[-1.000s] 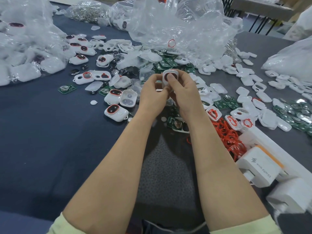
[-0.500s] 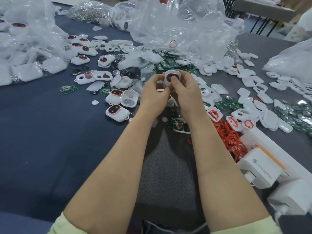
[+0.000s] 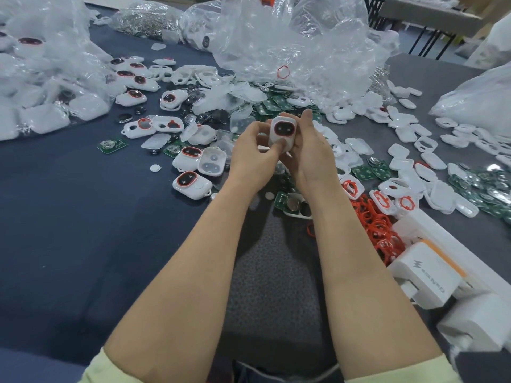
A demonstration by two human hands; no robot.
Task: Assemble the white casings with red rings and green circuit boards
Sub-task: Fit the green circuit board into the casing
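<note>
- Both hands pinch the white casing [image 3: 282, 134]: left hand [image 3: 250, 157] thumb pressing its near end, right hand [image 3: 311, 152] cradling it, above the table [image 3: 83, 217] middle.
- Risk?
- Probably uneven pressure: a half stays unsnapped, or it slips.
- Orientation?
- Red ring [image 3: 284, 121] faces the viewer; long axis near-to-far, roughly upright.

I get one view only, from the camera worn on the person's head. It faces forward and steeply down along both forearms, so the left hand [image 3: 249, 158] and right hand [image 3: 309, 156], with the white casing [image 3: 282, 131] they hold, sit near, just above frame centre. The wide lens reaches across the table [image 3: 69, 222] to the plastic bags [image 3: 298, 42] on its far side and curves the edges.
</note>
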